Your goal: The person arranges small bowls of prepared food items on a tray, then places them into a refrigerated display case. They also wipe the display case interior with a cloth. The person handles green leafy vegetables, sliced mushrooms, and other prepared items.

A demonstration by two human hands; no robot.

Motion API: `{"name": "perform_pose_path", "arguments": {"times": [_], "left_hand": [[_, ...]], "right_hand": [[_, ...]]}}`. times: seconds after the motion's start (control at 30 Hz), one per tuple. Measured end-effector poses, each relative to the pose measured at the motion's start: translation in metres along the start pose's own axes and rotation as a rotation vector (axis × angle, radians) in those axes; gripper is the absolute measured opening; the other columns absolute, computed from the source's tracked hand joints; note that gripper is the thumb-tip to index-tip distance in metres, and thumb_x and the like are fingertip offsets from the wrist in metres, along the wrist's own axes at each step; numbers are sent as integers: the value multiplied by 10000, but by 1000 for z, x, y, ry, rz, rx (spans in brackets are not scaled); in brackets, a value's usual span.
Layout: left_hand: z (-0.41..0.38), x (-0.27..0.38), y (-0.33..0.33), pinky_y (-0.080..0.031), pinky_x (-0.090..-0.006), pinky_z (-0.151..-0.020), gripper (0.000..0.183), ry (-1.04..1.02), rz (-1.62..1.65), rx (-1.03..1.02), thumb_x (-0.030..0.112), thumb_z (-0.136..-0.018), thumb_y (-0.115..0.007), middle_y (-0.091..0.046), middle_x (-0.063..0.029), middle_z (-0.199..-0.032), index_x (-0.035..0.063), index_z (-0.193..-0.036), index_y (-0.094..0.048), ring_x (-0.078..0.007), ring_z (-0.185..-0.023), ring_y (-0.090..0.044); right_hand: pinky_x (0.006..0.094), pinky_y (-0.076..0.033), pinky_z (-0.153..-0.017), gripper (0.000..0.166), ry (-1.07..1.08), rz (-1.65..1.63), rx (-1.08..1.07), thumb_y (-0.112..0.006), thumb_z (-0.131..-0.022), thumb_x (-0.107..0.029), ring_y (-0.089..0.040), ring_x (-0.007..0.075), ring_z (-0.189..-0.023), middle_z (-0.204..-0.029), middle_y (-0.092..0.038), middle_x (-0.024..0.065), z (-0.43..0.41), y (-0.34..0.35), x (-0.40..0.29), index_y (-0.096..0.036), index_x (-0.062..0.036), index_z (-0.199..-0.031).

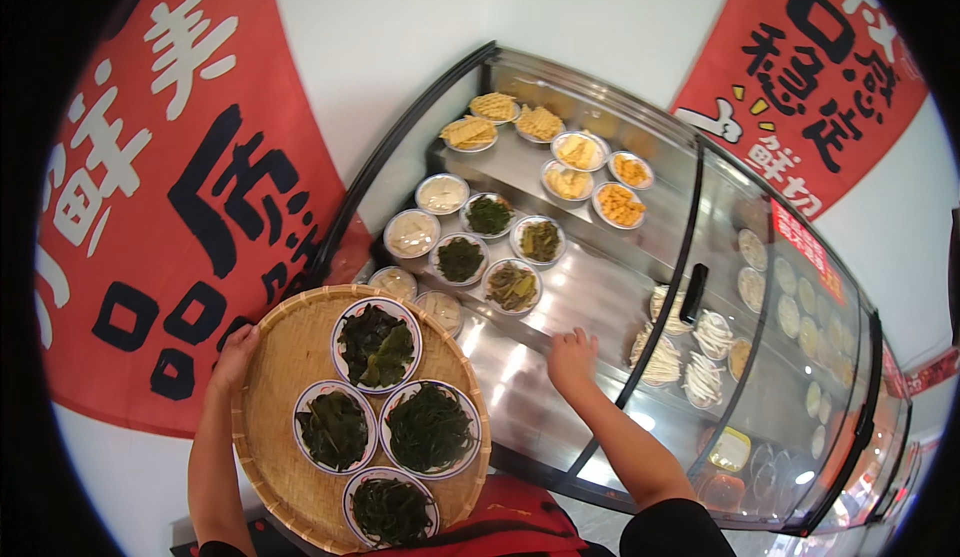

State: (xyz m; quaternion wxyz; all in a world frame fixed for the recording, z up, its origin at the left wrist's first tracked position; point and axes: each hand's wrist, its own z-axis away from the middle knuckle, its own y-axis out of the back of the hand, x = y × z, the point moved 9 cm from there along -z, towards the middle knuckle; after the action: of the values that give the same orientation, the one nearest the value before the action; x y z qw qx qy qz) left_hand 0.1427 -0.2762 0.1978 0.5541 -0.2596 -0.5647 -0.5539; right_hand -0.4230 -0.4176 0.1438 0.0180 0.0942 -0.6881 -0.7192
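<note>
My left hand (237,353) grips the left rim of a round woven bamboo tray (274,414). Several patterned bowls stand on it: one of broad dark green kelp leaves (377,345) at the top, one of similar leaves (335,428) at the left, and two of thin seaweed strands (430,428) at the right and bottom. My right hand (573,360) reaches into a glass-fronted display cabinet, over a bare part of the steel shelf (581,279), its fingers loosely bent and nothing visible in them. Nearest to it on the left is a bowl of brownish-green vegetables (512,287).
Bowls of dark greens (460,259), white food (412,233), and yellow tofu-like sheets (495,107) fill the cabinet's left side. A black-framed glass door (667,287) with a handle stands right of my arm, mushroom bowls (705,378) behind it. Red banners (217,204) hang on the wall.
</note>
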Motion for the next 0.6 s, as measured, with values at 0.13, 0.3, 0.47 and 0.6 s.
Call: {"name": "perform_pose_path", "arguments": {"times": [0.13, 0.3, 0.47, 0.6], "left_hand": [[-25, 39, -64, -381, -228, -699, 278, 12, 6, -92, 295, -929, -451, -519, 19, -800, 44, -892, -565, -66, -760, -448], [-54, 38, -74, -380, -239, -659, 260, -55, -33, -154, 293, -918, -477, -513, 29, -805, 52, -855, -549, -63, -768, -440], [-50, 58, -76, -404, -272, -676, 328, -52, -138, -141, 345, -904, -495, -537, -14, -796, 25, -883, -567, -99, -753, -471], [-41, 55, -76, -408, -285, -681, 378, 16, -152, -113, 371, -907, -482, -549, -51, -785, 6, -882, -576, -136, -744, -500]], "right_hand": [[654, -123, -991, 387, -148, 506, -480, -457, -843, -209, -264, 371, -1295, -1338, -425, 161, 37, -40, 81, -572, -91, -1193], [594, -234, -966, 269, -215, 350, -274, -478, -827, -171, -418, 332, -1181, -1155, -570, 131, 36, -51, 108, -669, -78, -993], [492, -378, -886, 217, -139, 372, -124, -458, -807, -110, -569, 300, -950, -938, -614, 156, 76, -29, 152, -652, -48, -882], [459, -456, -728, 142, -126, 336, -131, -488, -779, -83, -596, 343, -823, -893, -605, 174, 102, -9, 193, -616, -41, -824]]}}
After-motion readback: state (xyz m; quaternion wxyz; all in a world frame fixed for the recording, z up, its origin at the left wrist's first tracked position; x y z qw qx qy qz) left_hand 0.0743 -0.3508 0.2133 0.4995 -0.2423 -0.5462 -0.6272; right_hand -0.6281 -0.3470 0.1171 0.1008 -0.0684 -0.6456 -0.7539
